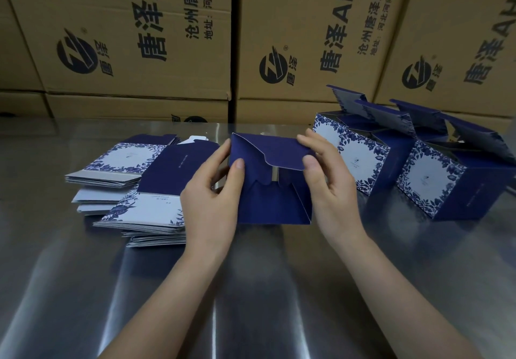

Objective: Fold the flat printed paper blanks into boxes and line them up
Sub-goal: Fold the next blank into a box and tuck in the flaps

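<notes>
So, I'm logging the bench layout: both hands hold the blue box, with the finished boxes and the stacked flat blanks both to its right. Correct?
Not quite: in the head view the flat blanks lie stacked to the left of the blue box. The left hand and right hand do hold it, and the finished boxes stand to its right.

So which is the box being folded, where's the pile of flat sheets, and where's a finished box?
Box being folded point(268, 205): head view, lower navy flap.
Pile of flat sheets point(125, 157): head view, top sheet's white panel.
Finished box point(430, 179): head view, white front panel.
</notes>
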The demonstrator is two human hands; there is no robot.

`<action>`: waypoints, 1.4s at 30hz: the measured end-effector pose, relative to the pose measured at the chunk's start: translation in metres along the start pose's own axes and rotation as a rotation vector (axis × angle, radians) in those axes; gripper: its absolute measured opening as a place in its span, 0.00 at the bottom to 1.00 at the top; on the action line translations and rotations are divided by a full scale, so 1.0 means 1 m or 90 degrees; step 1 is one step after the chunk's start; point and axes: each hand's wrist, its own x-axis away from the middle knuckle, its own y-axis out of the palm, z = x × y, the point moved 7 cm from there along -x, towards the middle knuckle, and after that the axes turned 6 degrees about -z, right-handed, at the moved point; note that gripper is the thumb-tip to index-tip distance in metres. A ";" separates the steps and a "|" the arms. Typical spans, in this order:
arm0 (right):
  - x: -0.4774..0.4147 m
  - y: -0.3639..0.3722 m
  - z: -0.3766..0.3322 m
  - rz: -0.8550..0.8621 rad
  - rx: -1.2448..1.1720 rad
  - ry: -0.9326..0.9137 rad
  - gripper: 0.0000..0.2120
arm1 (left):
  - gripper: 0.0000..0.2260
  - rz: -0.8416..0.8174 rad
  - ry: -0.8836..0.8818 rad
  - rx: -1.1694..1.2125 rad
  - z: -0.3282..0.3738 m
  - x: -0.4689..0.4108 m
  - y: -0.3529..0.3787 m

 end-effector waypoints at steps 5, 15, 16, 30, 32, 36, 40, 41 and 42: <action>-0.001 0.001 -0.001 -0.007 -0.036 0.007 0.14 | 0.18 -0.021 0.025 -0.031 0.005 0.001 0.003; -0.001 -0.004 -0.001 0.028 0.031 -0.050 0.20 | 0.20 -0.034 0.064 -0.047 0.009 0.002 0.005; 0.000 -0.004 0.000 0.031 0.023 -0.047 0.21 | 0.20 -0.036 0.070 -0.052 0.011 0.002 0.006; 0.001 0.008 -0.006 -0.089 0.057 -0.007 0.20 | 0.19 -0.037 0.060 -0.012 0.006 -0.002 0.001; 0.002 0.009 -0.004 -0.100 0.077 0.004 0.21 | 0.17 -0.043 0.054 0.014 0.005 -0.004 0.001; 0.001 0.007 0.000 -0.079 0.126 0.002 0.27 | 0.19 -0.092 0.039 0.051 0.002 -0.005 0.007; 0.000 0.004 0.003 -0.057 0.138 0.007 0.31 | 0.32 -0.149 0.054 -0.057 0.000 -0.001 0.014; 0.000 0.005 0.003 -0.061 0.141 0.006 0.32 | 0.33 -0.148 0.057 -0.067 -0.001 -0.001 0.014; 0.000 0.005 0.003 -0.067 0.139 0.005 0.32 | 0.33 -0.144 0.059 -0.069 -0.002 -0.001 0.014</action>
